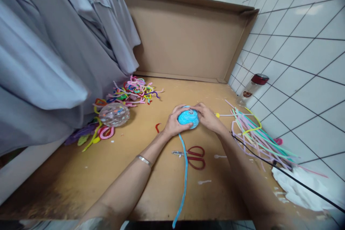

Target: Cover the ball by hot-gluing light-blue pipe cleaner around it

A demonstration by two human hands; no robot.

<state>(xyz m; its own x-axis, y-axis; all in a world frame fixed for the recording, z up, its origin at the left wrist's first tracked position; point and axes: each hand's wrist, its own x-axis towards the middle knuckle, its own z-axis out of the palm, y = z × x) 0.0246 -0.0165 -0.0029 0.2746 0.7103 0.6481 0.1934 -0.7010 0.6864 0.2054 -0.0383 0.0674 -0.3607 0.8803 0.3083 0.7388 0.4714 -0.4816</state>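
Left hand [174,122] and right hand [207,118] clasped round a blue ball [188,118], blue strand [185,174] lying across red scissors [197,158], pipe cleaners [256,129] at right, jar [247,92] behind them

On my left forearm [129,183], close to the wrist, I see a narrow silver bracelet [143,160], flat, smooth and shiny. My left hand [174,121] and right hand [206,118] are bare, and so is my right forearm [239,161]. Near left, pale cloth [91,223] shows, possibly a sleeve; its blurred edge hides the cut.
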